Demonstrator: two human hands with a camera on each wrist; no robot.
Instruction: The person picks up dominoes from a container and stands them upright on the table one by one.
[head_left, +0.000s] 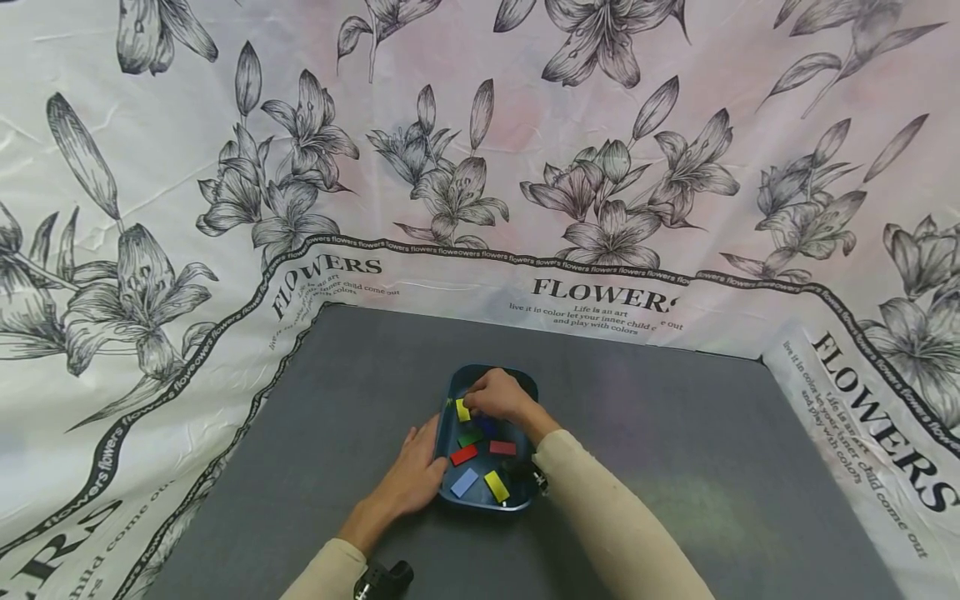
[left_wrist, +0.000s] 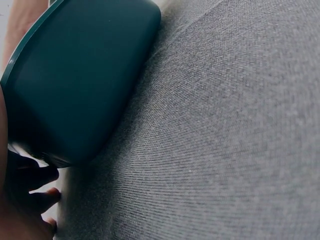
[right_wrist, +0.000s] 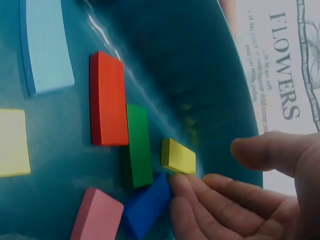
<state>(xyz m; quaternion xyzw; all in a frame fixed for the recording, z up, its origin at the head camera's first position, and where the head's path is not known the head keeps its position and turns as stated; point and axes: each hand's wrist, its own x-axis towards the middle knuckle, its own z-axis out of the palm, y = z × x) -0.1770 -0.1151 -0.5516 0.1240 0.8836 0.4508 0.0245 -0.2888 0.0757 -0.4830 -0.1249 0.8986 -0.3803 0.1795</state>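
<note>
A dark teal plastic tub (head_left: pixel 491 506) holds several small rectangular blocks. My left hand (head_left: pixel 411 468) rests along the tub's left outer side, thumb at the rim; its fingertips show beside the wall in the left wrist view. My right hand (head_left: pixel 498 395) reaches into the far end. Its fingertips touch or nearly touch a yellow block (right_wrist: pixel 179 156) and a blue block (right_wrist: pixel 147 207), thumb held apart. A green block (right_wrist: pixel 138 146) and a red block (right_wrist: pixel 108 99) lie beside them. Closer to me are a pink block (head_left: pixel 502 448), a light blue block (head_left: pixel 464 482) and another yellow block (head_left: pixel 497 487).
The tub stands on a grey cloth-covered table (head_left: pixel 360 375). A white sheet (head_left: pixel 465 125) printed with flowers and lettering hangs behind the table and at its sides. Each wrist carries a dark strapped device, the left one (head_left: pixel 384 579) near the front edge of view.
</note>
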